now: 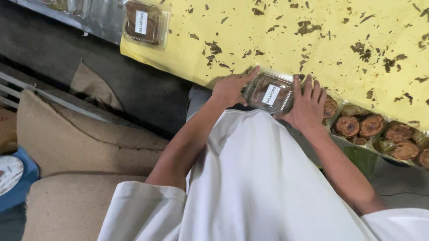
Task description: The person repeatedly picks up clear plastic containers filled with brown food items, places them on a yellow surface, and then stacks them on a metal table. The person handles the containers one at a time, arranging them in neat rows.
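Clamshell pastry box (270,94) sits between both hands: left hand (229,87) clasps its nine-o'clock edge, right hand (307,105) its four-o'clock edge, fingers spread.

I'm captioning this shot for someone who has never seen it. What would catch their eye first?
The bright yellow sheet, strewn with dark leaf scraps, fills the upper right. At its near edge both hands, left hand and right hand, grip a clear plastic box of brown cakes. A row of round brown cakes lies to the right.

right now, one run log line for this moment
left hand on clear box | right hand on box | box at yellow table edge
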`<state>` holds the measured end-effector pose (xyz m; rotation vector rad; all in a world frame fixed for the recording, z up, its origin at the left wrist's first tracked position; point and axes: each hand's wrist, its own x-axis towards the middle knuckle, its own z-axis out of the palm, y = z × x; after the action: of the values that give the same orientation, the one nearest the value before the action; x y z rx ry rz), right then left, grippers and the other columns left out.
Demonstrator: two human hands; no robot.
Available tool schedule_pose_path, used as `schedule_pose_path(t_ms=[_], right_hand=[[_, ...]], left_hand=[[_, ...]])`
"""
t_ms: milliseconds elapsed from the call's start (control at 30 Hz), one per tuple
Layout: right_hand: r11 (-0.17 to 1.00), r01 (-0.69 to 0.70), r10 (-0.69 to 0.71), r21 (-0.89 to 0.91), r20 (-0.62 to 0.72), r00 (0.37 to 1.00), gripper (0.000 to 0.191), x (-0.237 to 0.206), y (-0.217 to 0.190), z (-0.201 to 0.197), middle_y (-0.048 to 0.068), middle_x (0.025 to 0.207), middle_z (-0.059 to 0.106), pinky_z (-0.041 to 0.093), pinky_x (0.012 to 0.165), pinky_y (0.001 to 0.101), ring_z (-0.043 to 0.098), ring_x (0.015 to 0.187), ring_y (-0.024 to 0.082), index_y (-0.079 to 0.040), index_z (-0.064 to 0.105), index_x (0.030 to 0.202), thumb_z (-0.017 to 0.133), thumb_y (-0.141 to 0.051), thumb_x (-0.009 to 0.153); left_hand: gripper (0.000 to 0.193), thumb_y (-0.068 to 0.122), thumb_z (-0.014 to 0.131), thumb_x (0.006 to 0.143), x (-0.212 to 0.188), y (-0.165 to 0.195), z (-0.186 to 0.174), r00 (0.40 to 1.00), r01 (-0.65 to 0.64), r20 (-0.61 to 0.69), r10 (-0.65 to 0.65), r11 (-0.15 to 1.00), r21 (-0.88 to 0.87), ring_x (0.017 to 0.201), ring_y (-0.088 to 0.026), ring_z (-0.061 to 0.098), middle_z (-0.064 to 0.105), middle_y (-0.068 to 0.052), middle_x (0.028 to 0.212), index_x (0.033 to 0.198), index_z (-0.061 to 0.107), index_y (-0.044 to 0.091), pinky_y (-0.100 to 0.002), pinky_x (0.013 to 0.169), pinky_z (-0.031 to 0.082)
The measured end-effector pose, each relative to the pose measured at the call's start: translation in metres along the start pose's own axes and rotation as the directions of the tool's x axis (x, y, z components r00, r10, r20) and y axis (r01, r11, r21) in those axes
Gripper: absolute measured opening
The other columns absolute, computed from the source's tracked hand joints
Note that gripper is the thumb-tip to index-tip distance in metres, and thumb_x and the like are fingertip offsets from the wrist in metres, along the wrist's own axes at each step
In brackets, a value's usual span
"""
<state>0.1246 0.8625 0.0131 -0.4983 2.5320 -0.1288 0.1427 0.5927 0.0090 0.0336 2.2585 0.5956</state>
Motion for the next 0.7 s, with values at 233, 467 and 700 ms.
schedule_pose_path(t_ms=[233, 467, 700], right_hand=[[0.879, -0.174, 0.141, 0.445, 0.106, 0.984, 0.025, 0.04, 0.028, -0.03, 0.018, 0.133, 0.065, 0.034, 0.118, 0.0516, 0.048, 0.135, 0.038, -0.014, 0.074, 0.119, 0.06, -0.025, 0.101], [0.932, -0.039, 0.111, 0.361, -0.18, 0.977, 0.01, 0.023, 0.016, -0.028, 0.021, 0.108, 0.069, 0.046, 0.095, 0.0492, 0.057, 0.107, 0.042, -0.005, 0.076, 0.098, 0.071, -0.01, 0.092], [0.892, -0.228, 0.334, 0.39, -0.228, 0.915, 0.013, 0.004, -0.01, -0.019, 0.02, 0.11, 0.069, 0.046, 0.096, 0.0505, 0.058, 0.108, 0.042, -0.006, 0.072, 0.105, 0.064, -0.013, 0.099]], left_hand=[[0.139, 0.023, 0.098, 0.061, 0.004, -0.007, 0.022, 0.961, -0.275, -0.151, 0.231, 0.849, -0.451, 0.133, -0.039, 0.052, 0.052, -0.024, 0.147, 0.163, 0.004, 0.016, -0.041, 0.111, 0.042], [0.104, 0.036, 0.097, 0.073, 0.008, 0.0, 0.037, 0.992, -0.078, -0.127, -0.02, 0.696, -0.714, 0.129, -0.03, 0.061, 0.058, -0.022, 0.144, 0.151, 0.041, -0.004, -0.038, 0.107, 0.05], [0.092, 0.041, 0.092, 0.066, 0.011, -0.005, 0.034, 0.991, -0.105, -0.132, -0.026, 0.473, -0.875, 0.114, -0.028, 0.07, 0.07, -0.018, 0.127, 0.137, 0.056, -0.004, -0.038, 0.099, 0.057]])
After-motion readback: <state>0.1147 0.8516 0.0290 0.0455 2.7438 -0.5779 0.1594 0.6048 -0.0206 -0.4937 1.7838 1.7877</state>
